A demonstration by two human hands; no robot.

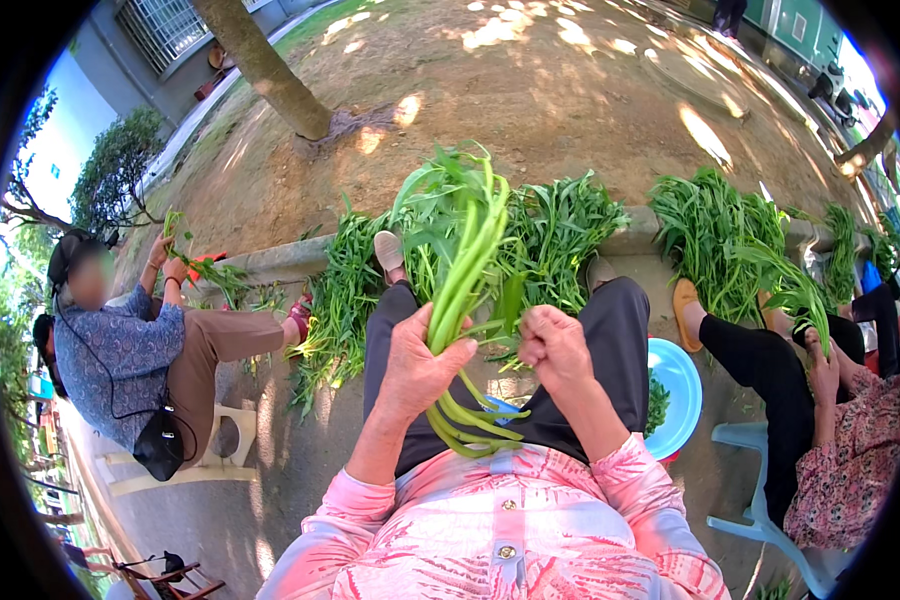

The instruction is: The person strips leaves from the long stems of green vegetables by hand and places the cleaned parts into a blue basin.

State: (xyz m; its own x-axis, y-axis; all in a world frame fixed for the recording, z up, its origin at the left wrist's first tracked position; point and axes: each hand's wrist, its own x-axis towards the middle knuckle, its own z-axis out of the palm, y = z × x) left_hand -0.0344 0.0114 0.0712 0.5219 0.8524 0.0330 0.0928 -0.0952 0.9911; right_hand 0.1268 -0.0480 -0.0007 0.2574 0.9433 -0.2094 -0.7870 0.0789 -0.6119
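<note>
My left hand point(418, 358) grips a bunch of long leafy green stems point(461, 281), which look like water spinach. The leafy ends point away from me, and the bare cut ends point(469, 431) curve down over my lap. Close on the right is my right hand point(557, 346), its fingers curled in beside a hanging leaf point(508, 300); no piece shows clearly between them. Beyond my knees, a heap of the same greens point(566, 225) lies on the ground around my shoes, against a low curb.
A light-blue basin point(679, 409) with chopped greens stands by my right leg. On the left a seated person point(120, 352) handles stems; on the right another person point(847, 465) holds a bunch beside a second heap point(720, 240). A concrete curb point(285, 256) runs across, with a tree trunk point(270, 71) behind.
</note>
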